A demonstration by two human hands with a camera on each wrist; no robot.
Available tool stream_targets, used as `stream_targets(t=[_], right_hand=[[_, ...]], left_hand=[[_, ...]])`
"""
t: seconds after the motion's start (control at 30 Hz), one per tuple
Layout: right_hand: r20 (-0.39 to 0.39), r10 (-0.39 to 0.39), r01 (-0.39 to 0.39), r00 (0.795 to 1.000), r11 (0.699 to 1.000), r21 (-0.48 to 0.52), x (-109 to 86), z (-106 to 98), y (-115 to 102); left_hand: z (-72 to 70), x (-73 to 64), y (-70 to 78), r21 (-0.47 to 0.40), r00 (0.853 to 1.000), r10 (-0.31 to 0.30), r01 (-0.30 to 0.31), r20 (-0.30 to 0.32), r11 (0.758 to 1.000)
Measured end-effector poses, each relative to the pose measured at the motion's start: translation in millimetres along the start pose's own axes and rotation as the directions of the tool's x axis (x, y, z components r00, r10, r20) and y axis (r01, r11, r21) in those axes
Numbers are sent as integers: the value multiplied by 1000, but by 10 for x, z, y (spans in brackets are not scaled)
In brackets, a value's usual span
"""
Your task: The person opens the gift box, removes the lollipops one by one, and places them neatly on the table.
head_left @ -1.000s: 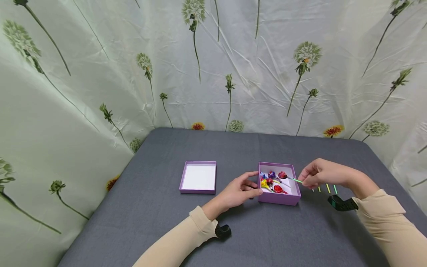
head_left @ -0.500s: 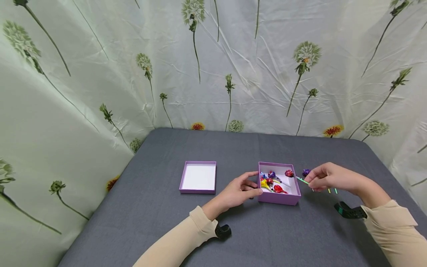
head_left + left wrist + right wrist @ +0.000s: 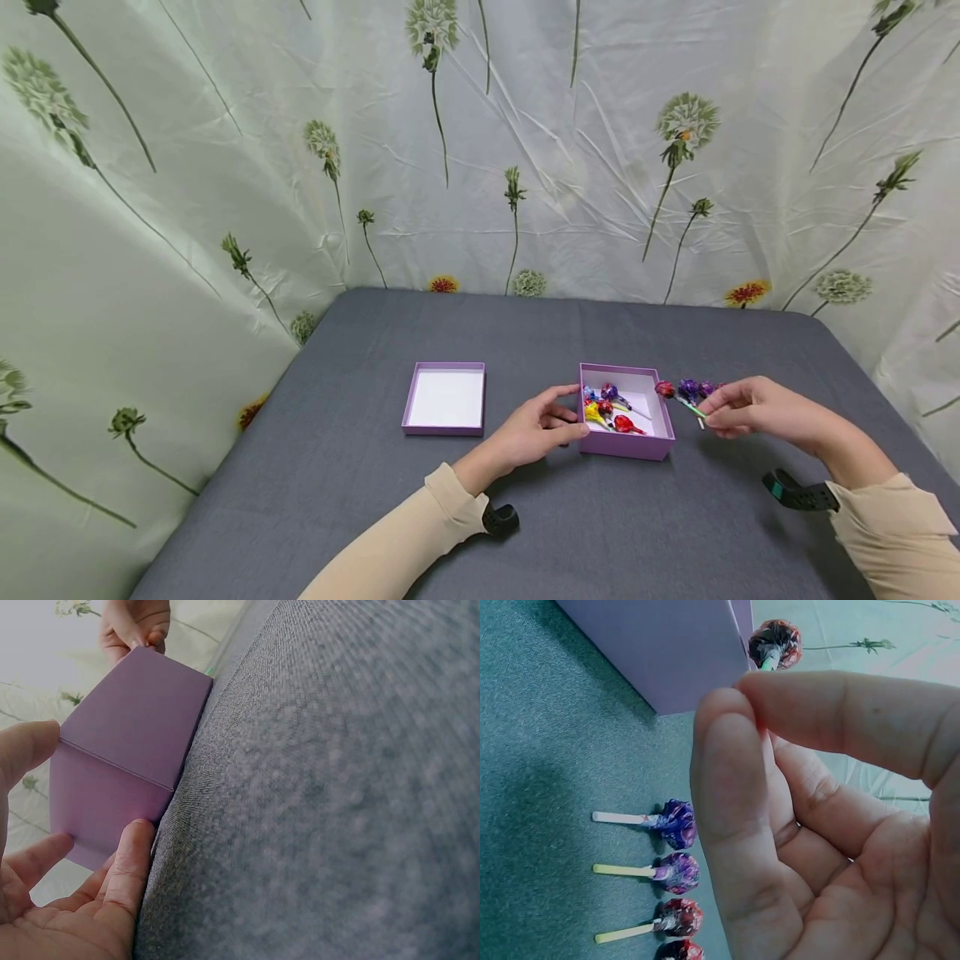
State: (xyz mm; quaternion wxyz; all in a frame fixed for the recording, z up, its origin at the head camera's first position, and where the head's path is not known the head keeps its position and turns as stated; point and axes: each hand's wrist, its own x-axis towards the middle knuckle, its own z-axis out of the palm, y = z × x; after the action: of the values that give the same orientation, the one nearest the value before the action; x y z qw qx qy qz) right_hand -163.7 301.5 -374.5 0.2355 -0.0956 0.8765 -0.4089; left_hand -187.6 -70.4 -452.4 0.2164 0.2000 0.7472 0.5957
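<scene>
My right hand (image 3: 772, 417) pinches a lollipop by its green stick, between thumb and index finger. Its red-wrapped head (image 3: 664, 389) hangs at the right rim of a purple box (image 3: 627, 448), and in the right wrist view the lollipop (image 3: 776, 643) shows beyond my fingertips. My left hand (image 3: 528, 429) rests its fingertips against the box's left side, fingers mostly extended and spread. Inside the box lie several wrapped lollipops, among them a red one (image 3: 627, 424) and a yellow one (image 3: 593, 413).
Just right of the box, several lollipops lie in a row on the grey cloth; a purple one (image 3: 678, 823) is closest to it. A shallow purple-edged lid (image 3: 448, 398) with a white inside lies left of my left hand. A floral curtain (image 3: 480, 150) hangs behind the table.
My right hand has moved right, drawing the red lollipop from over the box to its right rim. More of the row beside the box shows. My left hand has stayed put.
</scene>
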Motion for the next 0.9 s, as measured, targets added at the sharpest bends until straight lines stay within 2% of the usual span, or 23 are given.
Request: stream_targets(t=[0.53,0.67,0.9], right_hand=[[-88,74,-69,993,996,64,-97,-55,255],[-109,122,-110,987,988,113,-133,-89,327],[-131,132,-104,983,974,203,-199,-149,526]], left_hand=[[-5,-13,8,-1,1000,-11,11,1,1000],[-9,-13,6,1,1000,-11,11,2,1000],[-13,-12,0,2,1000,-8,8,-2,1000]])
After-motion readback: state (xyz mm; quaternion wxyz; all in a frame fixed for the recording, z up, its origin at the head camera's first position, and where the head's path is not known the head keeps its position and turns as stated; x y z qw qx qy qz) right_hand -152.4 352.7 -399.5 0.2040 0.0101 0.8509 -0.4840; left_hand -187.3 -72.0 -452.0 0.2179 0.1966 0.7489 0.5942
